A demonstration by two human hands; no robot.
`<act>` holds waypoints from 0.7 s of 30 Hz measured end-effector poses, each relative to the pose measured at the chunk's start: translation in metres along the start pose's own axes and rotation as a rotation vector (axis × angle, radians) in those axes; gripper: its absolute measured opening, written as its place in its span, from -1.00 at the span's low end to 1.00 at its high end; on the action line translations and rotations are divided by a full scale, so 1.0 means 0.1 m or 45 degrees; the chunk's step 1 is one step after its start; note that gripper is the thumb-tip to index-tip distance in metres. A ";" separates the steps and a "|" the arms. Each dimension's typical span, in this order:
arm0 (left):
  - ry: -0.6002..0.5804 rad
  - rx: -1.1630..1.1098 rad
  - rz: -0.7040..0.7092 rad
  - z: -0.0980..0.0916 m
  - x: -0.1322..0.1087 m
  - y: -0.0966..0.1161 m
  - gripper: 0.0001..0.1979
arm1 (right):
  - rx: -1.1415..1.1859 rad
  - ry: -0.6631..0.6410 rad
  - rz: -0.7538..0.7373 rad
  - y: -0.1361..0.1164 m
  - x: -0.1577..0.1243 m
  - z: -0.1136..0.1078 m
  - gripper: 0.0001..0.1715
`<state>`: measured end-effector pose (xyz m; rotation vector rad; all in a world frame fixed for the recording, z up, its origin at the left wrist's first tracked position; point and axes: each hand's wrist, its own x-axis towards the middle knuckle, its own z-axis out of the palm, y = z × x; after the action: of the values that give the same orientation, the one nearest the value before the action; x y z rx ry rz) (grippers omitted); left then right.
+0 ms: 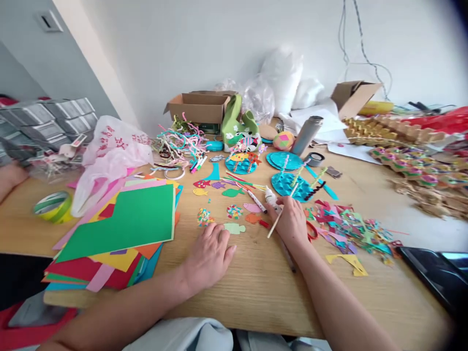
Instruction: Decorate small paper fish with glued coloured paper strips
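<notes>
My left hand lies flat on the wooden table with fingers spread, fingertips close to a pale green paper fish. My right hand is closed round a thin wooden stick and reaches toward a small white glue bottle. Small paper fish cut-outs in several colours lie just ahead of both hands. Beyond them sit turquoise round discs with sticks on them.
A stack of coloured paper with a green sheet on top lies at the left. Paper scraps pile at the right. Tape roll, pink plastic bag, cardboard boxes, a steel flask and a dark tablet ring the area. Another person's hand shows at far left.
</notes>
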<state>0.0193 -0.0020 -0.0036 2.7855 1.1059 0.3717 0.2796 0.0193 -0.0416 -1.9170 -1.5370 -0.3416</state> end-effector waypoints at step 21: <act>0.394 -0.442 -0.104 -0.10 0.06 -0.23 -0.84 | 0.365 0.461 -0.085 -0.23 -0.08 -0.24 -0.89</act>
<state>0.0058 0.0186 0.0026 2.4225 1.0844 0.9141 0.2606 0.0003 -0.0207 -1.4918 -1.3293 -0.4445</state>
